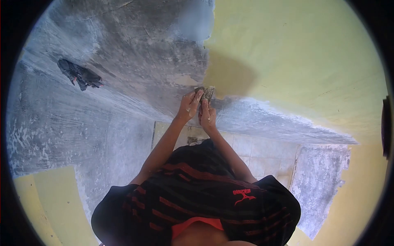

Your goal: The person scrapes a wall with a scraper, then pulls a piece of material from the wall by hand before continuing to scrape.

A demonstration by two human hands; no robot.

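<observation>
My left hand (189,105) and my right hand (207,115) are close together against the wall, both streaked with pale paint or plaster. Between them is a flat, speckled, paint-caked scraper (208,95). The fingers of both hands are closed on it, my left ones higher along its side and my right ones at its lower end. It rests where the yellow paint (287,53) meets the bare grey wall surface (147,53). The fingers hide part of the tool, so its handle cannot be made out.
A crumpled black cloth or bag (80,74) is against the grey wall at upper left. Pale floor tiles (256,153) show below my arms, with a small dark item (195,141) near my body. At the far right edge is a dark brown object (385,127).
</observation>
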